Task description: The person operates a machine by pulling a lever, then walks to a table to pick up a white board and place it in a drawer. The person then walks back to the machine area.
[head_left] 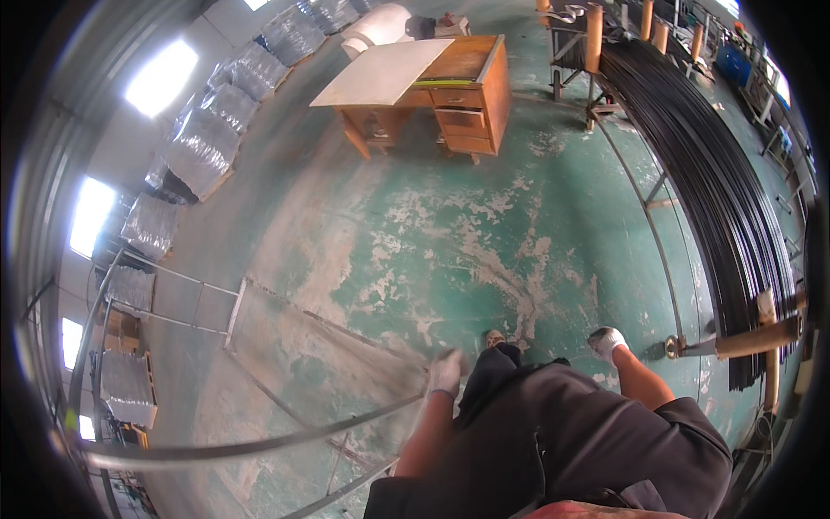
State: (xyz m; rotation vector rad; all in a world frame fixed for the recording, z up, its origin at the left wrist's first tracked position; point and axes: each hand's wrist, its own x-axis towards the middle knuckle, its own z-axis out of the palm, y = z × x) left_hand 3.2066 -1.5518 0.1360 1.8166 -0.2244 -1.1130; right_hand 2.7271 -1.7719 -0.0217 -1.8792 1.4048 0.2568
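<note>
My left hand (446,372), in a pale work glove, is in front of my left hip and smeared by motion. Beside its wrist runs a metal tube frame (259,446). Whether the fingers touch the frame is not clear. My right hand (607,341) hangs out to the right of my body in a white glove with darkened fingertips. Its fingers point down, loosely bent, and I see nothing in them. Below both hands lies the worn green floor (432,233), and one of my shoes (494,337) shows between them.
A wooden desk (471,99) with a pale board (385,73) on top stands ahead. Long black strips (700,164) lie on a rack at the right, where a brown tube (761,337) juts out. Plastic-wrapped stacks (203,147) line the left wall.
</note>
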